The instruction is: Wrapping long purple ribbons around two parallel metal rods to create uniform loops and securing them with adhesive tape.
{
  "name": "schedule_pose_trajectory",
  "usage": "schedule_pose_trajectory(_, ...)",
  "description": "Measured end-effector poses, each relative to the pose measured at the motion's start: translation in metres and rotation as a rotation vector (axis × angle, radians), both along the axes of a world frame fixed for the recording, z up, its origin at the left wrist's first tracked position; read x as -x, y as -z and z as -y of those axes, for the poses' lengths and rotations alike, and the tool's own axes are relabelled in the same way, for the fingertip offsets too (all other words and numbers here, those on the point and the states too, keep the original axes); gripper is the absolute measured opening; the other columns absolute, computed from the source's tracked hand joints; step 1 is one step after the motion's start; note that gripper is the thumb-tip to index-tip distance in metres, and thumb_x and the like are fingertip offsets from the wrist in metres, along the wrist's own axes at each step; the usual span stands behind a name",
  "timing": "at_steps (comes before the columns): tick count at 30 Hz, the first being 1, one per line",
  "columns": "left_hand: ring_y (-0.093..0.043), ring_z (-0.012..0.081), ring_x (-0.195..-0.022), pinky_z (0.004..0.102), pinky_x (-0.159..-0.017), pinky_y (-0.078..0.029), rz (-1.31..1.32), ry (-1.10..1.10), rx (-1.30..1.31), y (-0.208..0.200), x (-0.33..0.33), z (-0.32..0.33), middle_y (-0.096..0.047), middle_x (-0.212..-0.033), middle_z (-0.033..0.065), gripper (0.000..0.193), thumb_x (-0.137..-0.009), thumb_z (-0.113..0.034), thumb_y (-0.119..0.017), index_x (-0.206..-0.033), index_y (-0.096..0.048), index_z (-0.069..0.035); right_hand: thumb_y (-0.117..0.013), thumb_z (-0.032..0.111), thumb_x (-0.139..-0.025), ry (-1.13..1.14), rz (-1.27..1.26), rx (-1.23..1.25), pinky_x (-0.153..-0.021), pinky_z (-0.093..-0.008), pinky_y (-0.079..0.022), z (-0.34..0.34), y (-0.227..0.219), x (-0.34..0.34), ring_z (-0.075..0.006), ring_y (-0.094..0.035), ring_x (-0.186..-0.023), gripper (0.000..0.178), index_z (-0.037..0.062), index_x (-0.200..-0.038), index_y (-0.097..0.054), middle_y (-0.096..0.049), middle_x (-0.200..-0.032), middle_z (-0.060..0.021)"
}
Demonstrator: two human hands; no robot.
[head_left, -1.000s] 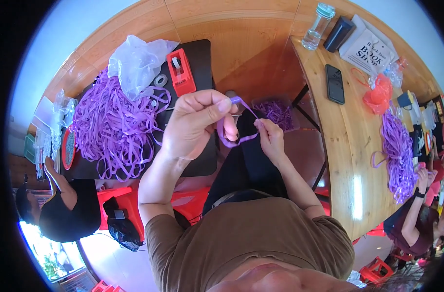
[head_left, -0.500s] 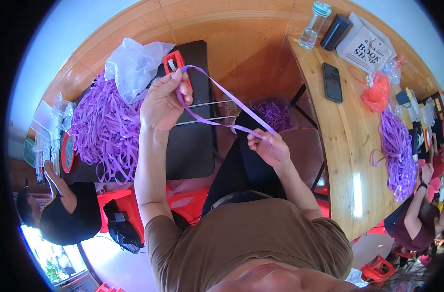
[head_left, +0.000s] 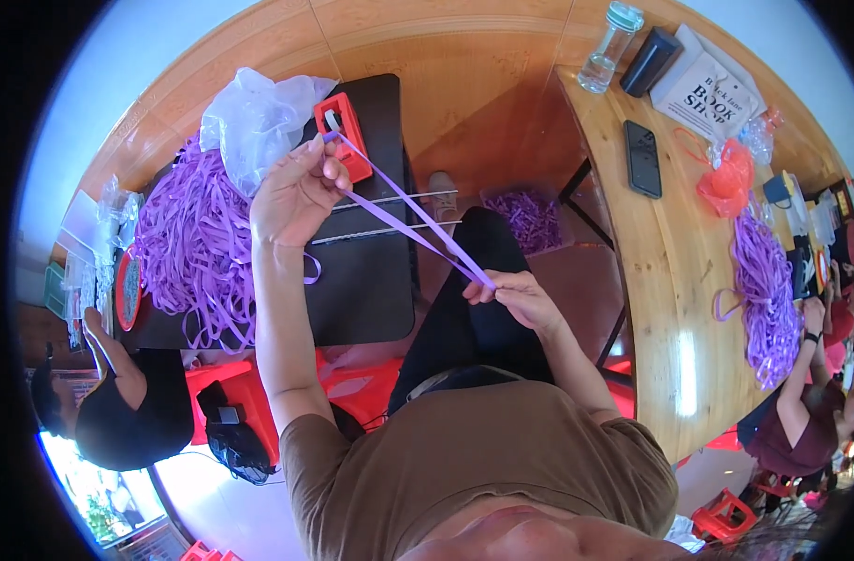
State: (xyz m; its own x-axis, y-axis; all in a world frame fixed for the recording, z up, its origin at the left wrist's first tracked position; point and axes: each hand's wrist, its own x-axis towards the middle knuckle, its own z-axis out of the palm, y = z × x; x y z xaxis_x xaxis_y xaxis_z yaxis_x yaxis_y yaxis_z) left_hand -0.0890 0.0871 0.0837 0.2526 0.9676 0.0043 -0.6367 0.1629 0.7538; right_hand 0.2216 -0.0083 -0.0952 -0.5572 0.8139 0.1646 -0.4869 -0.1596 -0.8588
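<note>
A narrow purple ribbon [head_left: 475,268] is stretched in a long loop between my two hands. My left hand [head_left: 294,196] pinches its far end, beside a red tape dispenser [head_left: 350,112] on the dark table [head_left: 366,294]. Over my lap, my right hand [head_left: 522,299] is closed on the near end, where the two strands meet. A large heap of purple ribbons [head_left: 198,243] covers the left of that table, with a clear plastic bag [head_left: 259,122] on top. Two thin metal rods [head_left: 432,195] stick out from the dark table under the loop.
On the right, a wooden table [head_left: 665,299] bears a phone [head_left: 643,159], a water bottle [head_left: 609,51], a paper bag [head_left: 712,98] and a purple ribbon bundle [head_left: 764,290]. A box of purple pieces [head_left: 522,222] stands on the floor. Other people sit at both sides.
My left hand has moved slightly left and nearer; my right hand has shifted a little toward me. The loop has gone from slack and wide to taut and narrow.
</note>
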Motion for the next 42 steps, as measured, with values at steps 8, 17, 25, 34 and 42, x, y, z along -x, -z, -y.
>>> schedule_pose_trajectory(8, -0.061, 0.0212, -0.069, 0.0342, -0.068, -0.050, -0.026, 0.111, -0.027, 0.013, -0.022, 0.005, -0.062, -0.075, 0.0098, 0.018, -0.092, -0.015, -0.056, -0.097, -0.061, 0.002, -0.059, 0.010, -0.086, 0.002, -0.031, 0.091, -0.086, -0.0341, -0.047, 0.006, 0.015, -0.019, -0.0242, -0.062, -0.092, 0.018, -0.0013, -0.098, -0.066, -0.064, -0.102, -0.0177)
schedule_pose_trajectory(17, -0.060, 0.0127, -0.059, 0.0233, -0.057, -0.048, -0.493, 0.387, -0.071, 0.025, -0.092, 0.052, -0.062, -0.068, 0.0071, 0.012, -0.089, -0.009, -0.060, -0.090, -0.062, 0.003, -0.065, -0.002, -0.076, 0.692, 0.476, -0.788, -0.090, -0.0325, -0.042, -0.011, -0.112, -0.003, -0.0232, -0.058, -0.104, 0.040, 0.0025, -0.115, -0.060, -0.060, -0.114, -0.0114)
schedule_pose_trajectory(25, -0.049, 0.0039, -0.051, 0.0180, -0.047, -0.034, -0.575, 0.503, -0.072, 0.024, -0.094, 0.066, -0.056, -0.061, -0.0008, 0.015, -0.090, -0.012, -0.060, -0.084, -0.063, 0.001, -0.071, 0.001, -0.067, 0.680, 0.663, -1.288, -0.063, -0.0325, -0.034, -0.019, -0.128, 0.006, -0.0206, -0.054, -0.069, 0.032, 0.0033, -0.097, -0.061, -0.058, -0.083, -0.0039)
schedule_pose_trajectory(34, -0.039, 0.0014, -0.048, 0.0196, -0.044, -0.027, -0.668, 0.577, -0.131, 0.024, -0.091, 0.069, -0.048, -0.055, -0.0053, 0.015, -0.089, -0.012, -0.062, -0.084, -0.066, 0.001, -0.073, 0.008, -0.065, 0.587, 0.818, -1.320, -0.064, -0.0339, -0.035, -0.007, -0.136, 0.011, -0.0201, -0.050, -0.066, 0.027, 0.0037, -0.088, -0.061, -0.050, -0.075, -0.0035)
schedule_pose_trajectory(42, -0.047, 0.0037, -0.046, 0.0194, -0.039, -0.031, -0.655, 0.069, -0.111, -0.002, -0.029, 0.062, -0.057, -0.060, -0.0006, 0.010, -0.080, -0.002, -0.058, -0.079, -0.068, -0.002, -0.061, -0.001, -0.080, 0.910, 0.280, -0.609, -0.066, -0.0301, -0.047, -0.030, -0.128, -0.028, -0.0208, -0.058, -0.067, 0.009, -0.0032, -0.089, -0.064, -0.063, -0.087, -0.0133)
